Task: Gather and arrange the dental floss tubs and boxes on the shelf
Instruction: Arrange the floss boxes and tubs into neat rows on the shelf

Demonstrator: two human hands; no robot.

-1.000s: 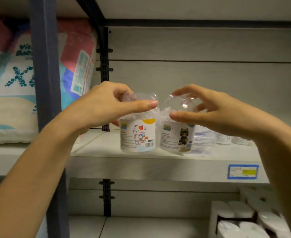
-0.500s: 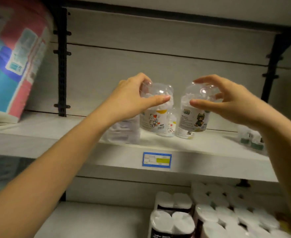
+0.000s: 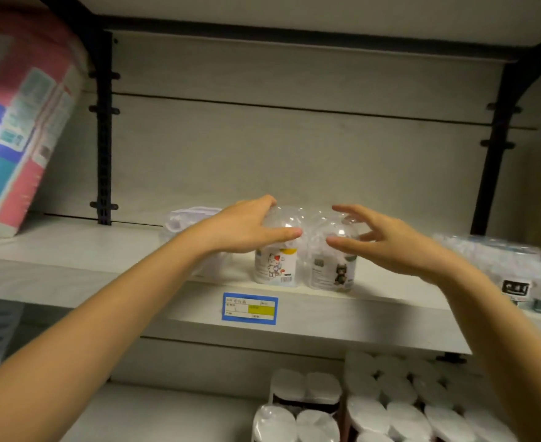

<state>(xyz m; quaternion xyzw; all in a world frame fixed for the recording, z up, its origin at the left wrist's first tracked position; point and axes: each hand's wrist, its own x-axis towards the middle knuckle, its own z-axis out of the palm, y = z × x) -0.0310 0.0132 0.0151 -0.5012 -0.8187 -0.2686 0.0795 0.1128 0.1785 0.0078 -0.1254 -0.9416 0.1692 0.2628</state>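
Two clear dome-topped floss tubs stand side by side near the front edge of the white shelf (image 3: 103,266). The left tub (image 3: 275,269) has a white cat label; my left hand (image 3: 246,231) grips its dome from above. The right tub (image 3: 332,272) has a dark cat label. My right hand (image 3: 380,240) is at its dome, fingers spread and loosening, thumb still near the plastic. Behind my left hand lies a clear floss pack (image 3: 189,221). More clear floss packs (image 3: 517,275) lie at the shelf's right end.
A large pink and blue diaper pack (image 3: 17,122) leans at the left. A blue and yellow price tag (image 3: 250,308) sits on the shelf edge. Wrapped tissue rolls (image 3: 374,406) fill the lower shelf at the right. Black uprights frame the bay.
Both tubs came down from mid-air onto the shelf's front edge, close together. My right hand's fingers have spread off its tub. The view shifted to the right along the shelf.
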